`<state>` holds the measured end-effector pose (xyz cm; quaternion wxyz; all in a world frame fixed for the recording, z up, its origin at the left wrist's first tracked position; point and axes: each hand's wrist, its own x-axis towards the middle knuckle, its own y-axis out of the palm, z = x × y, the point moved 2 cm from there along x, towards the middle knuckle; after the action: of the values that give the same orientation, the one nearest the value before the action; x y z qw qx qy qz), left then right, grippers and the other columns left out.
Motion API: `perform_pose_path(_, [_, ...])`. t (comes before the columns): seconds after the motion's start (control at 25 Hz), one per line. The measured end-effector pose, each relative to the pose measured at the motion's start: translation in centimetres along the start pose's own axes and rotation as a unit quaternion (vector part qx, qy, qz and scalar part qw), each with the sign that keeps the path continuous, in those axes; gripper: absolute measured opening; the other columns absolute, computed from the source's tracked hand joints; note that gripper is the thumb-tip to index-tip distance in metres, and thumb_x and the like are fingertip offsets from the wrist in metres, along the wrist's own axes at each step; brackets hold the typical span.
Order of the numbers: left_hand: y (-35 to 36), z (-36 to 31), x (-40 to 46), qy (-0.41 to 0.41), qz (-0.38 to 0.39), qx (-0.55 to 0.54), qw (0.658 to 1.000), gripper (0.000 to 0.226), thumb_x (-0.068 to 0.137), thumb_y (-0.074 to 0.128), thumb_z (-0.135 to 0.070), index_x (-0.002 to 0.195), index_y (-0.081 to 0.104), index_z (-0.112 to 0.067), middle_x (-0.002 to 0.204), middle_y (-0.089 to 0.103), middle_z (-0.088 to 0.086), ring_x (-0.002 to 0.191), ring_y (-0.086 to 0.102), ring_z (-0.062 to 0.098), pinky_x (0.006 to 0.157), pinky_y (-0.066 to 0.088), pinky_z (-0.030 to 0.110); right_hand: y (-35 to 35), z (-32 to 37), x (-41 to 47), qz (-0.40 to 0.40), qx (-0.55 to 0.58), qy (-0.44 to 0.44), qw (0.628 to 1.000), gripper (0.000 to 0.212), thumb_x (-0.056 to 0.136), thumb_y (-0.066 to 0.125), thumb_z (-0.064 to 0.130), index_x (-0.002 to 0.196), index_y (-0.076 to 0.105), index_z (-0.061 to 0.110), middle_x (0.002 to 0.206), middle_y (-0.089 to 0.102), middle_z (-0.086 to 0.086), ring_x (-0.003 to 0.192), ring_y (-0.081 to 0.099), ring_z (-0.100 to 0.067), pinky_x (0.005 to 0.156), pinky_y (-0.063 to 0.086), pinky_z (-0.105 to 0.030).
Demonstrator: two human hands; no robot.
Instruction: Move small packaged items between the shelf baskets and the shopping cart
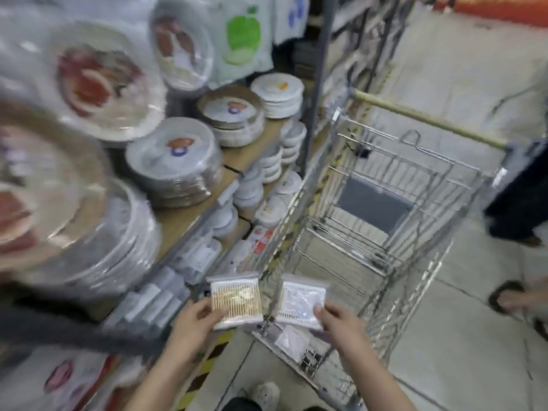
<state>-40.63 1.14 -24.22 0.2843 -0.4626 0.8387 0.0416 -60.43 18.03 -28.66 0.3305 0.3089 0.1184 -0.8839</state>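
Shelf stock at left is blurred; we can't read labels. Our left hand (192, 318) pinches a tan swab pack (236, 301), right hand (341, 318) pinches a white pack (302, 301), both above the cart's (394, 185) near edge. Another pack (292, 339) lies inside, near corner.

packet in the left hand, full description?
The packet is a flat, clear plastic pouch, roughly square, packed with a row of tan, wood-coloured sticks; it looks like cotton swabs or toothpicks, but blur hides the detail. A sealed strip runs along its top edge. The left hand pinches its lower left corner and holds it face up, above the floor beside the cart's near end.
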Motion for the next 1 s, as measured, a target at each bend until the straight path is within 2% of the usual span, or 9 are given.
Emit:
perform_pose_path(0.04, [-1.2, 0.3, -2.1, -0.008, -0.039, -0.039, 0.998, 0.010, 0.086, 0.064, -0.003, 0.079, 0.068, -0.009, 0.076, 0.071, 0.005, 0.060, 0.067, 0.009, 0.055, 0.056, 0.022, 0.8, 0.3, -0.5, 0.026, -0.008, -0.006, 1.000, 0.015, 0.091, 0.060, 0.010, 0.104, 0.064, 0.002, 0.097, 0.065, -0.010, 0.084, 0.065, -0.022, 0.066, 0.058, -0.029])
perform_pose_path(0.16, [-4.0, 1.8, -9.3, -0.027, -0.158, -0.156, 0.975, 0.007, 0.086, 0.060, -0.001, 0.080, 0.064, -0.004, 0.067, 0.069, 0.003, 0.050, 0.064, 0.010, 0.042, 0.047, 0.014, 3.2, 1.0, -2.1, 0.100, -0.034, -0.021, 0.994, 0.008, 0.090, 0.061, 0.009, 0.092, 0.065, 0.002, 0.085, 0.066, -0.011, 0.077, 0.065, -0.023, 0.059, 0.057, -0.028])
perform_pose_path(0.32, [-5.6, 7.9, -18.5, -0.033, -0.328, -0.219, 0.918, 0.008, 0.086, 0.065, -0.012, 0.081, 0.069, -0.007, 0.080, 0.069, 0.006, 0.070, 0.062, 0.016, 0.055, 0.050, 0.022, 7.1, -0.2, -4.7, 0.220, -0.118, -0.037, 0.968, 0.009, 0.089, 0.063, 0.012, 0.088, 0.068, 0.005, 0.089, 0.072, -0.016, 0.082, 0.067, -0.030, 0.071, 0.058, -0.042])
perform_pose_path(0.36, [-5.5, 9.8, -20.5, -0.043, -0.361, -0.237, 0.901, 0.012, 0.086, 0.066, -0.015, 0.083, 0.068, -0.004, 0.082, 0.067, 0.007, 0.074, 0.059, 0.019, 0.058, 0.049, 0.024, 8.1, -0.8, -5.5, 0.253, -0.138, -0.042, 0.957, 0.008, 0.089, 0.064, 0.012, 0.087, 0.068, 0.005, 0.091, 0.072, -0.018, 0.081, 0.067, -0.030, 0.069, 0.058, -0.041])
perform_pose_path(0.44, [-5.0, 13.3, -25.0, -0.059, -0.423, -0.290, 0.856, 0.018, 0.086, 0.066, -0.015, 0.090, 0.066, 0.002, 0.084, 0.062, 0.011, 0.077, 0.056, 0.021, 0.057, 0.050, 0.022, 10.1, -2.7, -7.8, 0.313, -0.183, -0.041, 0.931, 0.007, 0.089, 0.063, 0.009, 0.087, 0.067, 0.004, 0.091, 0.071, -0.019, 0.078, 0.066, -0.026, 0.057, 0.056, -0.031])
perform_pose_path(0.56, [-4.0, 17.7, -31.4, -0.077, -0.489, -0.355, 0.793, 0.017, 0.088, 0.063, -0.017, 0.092, 0.065, 0.000, 0.080, 0.063, 0.011, 0.073, 0.057, 0.022, 0.059, 0.048, 0.023, 12.5, -5.6, -12.2, 0.387, -0.232, -0.031, 0.892, 0.004, 0.088, 0.064, 0.008, 0.086, 0.067, 0.006, 0.088, 0.071, -0.014, 0.072, 0.065, -0.019, 0.052, 0.052, -0.023])
perform_pose_path(0.72, [-4.4, 22.4, -38.9, -0.091, -0.544, -0.425, 0.717, 0.020, 0.087, 0.064, -0.018, 0.090, 0.064, 0.001, 0.074, 0.055, 0.014, 0.052, 0.050, 0.016, 0.045, 0.043, 0.018, 16.6, -7.9, -19.1, 0.475, -0.275, -0.040, 0.835, 0.005, 0.088, 0.065, 0.013, 0.088, 0.067, 0.008, 0.085, 0.073, -0.007, 0.075, 0.067, -0.019, 0.060, 0.053, -0.026])
perform_pose_path(0.88, [-6.1, 25.0, -44.9, -0.053, -0.586, -0.464, 0.662, 0.014, 0.088, 0.063, -0.012, 0.082, 0.064, 0.000, 0.080, 0.061, 0.017, 0.073, 0.056, 0.027, 0.063, 0.045, 0.029, 20.1, -10.6, -25.1, 0.513, -0.290, -0.055, 0.806, 0.013, 0.084, 0.069, 0.016, 0.096, 0.068, 0.009, 0.090, 0.075, -0.007, 0.087, 0.071, -0.027, 0.085, 0.055, -0.046])
perform_pose_path(1.0, [-8.6, 27.1, -50.0, -0.045, -0.604, -0.482, 0.633, 0.014, 0.089, 0.062, -0.012, 0.079, 0.063, -0.002, 0.079, 0.061, 0.016, 0.077, 0.055, 0.028, 0.064, 0.043, 0.030, 22.6, -14.4, -30.4, 0.527, -0.305, -0.047, 0.792, 0.018, 0.084, 0.069, 0.018, 0.098, 0.068, 0.007, 0.091, 0.075, -0.008, 0.091, 0.070, -0.029, 0.092, 0.051, -0.052])
